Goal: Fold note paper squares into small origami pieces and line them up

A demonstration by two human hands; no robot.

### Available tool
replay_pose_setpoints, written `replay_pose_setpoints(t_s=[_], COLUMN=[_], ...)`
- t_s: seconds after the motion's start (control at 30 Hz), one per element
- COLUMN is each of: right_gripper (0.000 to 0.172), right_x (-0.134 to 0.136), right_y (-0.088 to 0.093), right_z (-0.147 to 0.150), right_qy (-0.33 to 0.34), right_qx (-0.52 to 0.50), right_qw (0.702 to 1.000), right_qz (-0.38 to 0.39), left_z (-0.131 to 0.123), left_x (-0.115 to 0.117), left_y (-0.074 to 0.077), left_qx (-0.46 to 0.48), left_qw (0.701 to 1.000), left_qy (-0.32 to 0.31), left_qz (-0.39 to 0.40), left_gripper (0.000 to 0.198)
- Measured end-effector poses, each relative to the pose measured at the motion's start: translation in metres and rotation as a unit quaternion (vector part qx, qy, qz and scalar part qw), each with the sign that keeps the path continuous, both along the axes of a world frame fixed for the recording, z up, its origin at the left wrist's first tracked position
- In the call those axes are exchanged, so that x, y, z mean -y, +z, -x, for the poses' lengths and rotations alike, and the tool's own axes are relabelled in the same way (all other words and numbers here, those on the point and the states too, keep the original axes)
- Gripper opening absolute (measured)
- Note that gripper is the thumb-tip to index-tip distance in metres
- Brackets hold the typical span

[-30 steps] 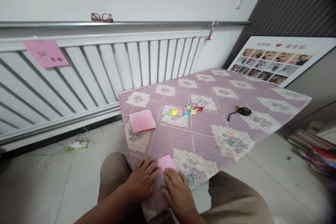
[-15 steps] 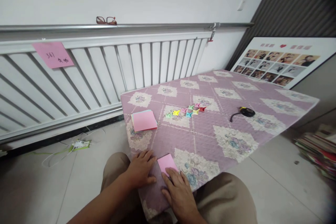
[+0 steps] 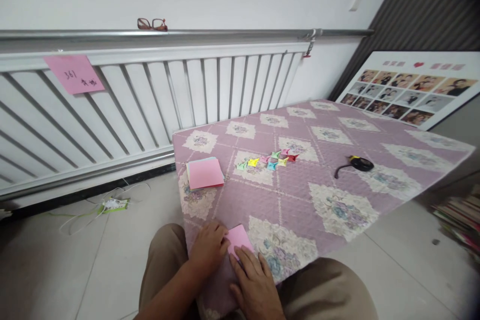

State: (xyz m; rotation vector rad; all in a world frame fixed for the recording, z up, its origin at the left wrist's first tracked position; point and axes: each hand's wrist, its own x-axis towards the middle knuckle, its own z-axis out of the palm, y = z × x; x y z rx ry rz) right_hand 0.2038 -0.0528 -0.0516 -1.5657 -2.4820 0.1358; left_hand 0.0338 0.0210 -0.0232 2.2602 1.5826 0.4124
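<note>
A small folded piece of pink paper [image 3: 239, 236] lies near the table's front corner. My left hand [image 3: 209, 247] is at its left edge, with fingers curled and thumb and forefinger closed on that edge. Flat across the lower part of the paper rests my right hand [image 3: 257, 280], fingers stretched out, covering some of it. Beyond my left hand sits a stack of square coloured paper [image 3: 205, 173], pink on top. Several small folded paper pieces [image 3: 272, 165] in green, yellow, pink, blue and red stand grouped mid-table.
The table has a purple flowered cloth [image 3: 292, 200]. On its right lies a black and yellow object with a strap [image 3: 360, 163]. A white radiator [image 3: 210, 85] runs behind, with glasses [image 3: 152, 24] on the pipe above. A photo board [image 3: 408, 87] leans at the back right.
My left hand has shifted right to the paper's left edge, and its fingers have curled in. My right hand stays on the paper. The view has shifted slightly.
</note>
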Motion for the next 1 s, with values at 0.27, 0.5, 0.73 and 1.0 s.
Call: replay_pose_setpoints(t_s=[0.27,0.5,0.73,1.0], right_gripper=[0.030,0.039,0.033,0.029], right_x=[0.005,-0.034,-0.047,-0.046], right_y=[0.006,0.029,0.018,0.016], right_z=[-0.027,-0.017,-0.010,-0.017], right_qy=[-0.020,-0.181,-0.197,-0.161], right_qx=[-0.061,-0.132,-0.112,-0.124], right_qw=[0.998,0.973,0.973,0.978], right_qz=[-0.015,-0.057,-0.048,-0.035], left_z=[0.002,0.003,0.001,-0.002], left_x=[-0.008,-0.012,-0.010,0.007], left_y=[0.005,0.012,0.018,0.023], left_qx=[0.014,0.005,0.001,-0.009], left_qw=[0.999,0.997,0.996,0.994], left_qy=[-0.002,-0.022,-0.010,0.013], left_qz=[0.045,0.074,0.084,0.105], left_gripper=[0.020,0.019,0.017,0.027])
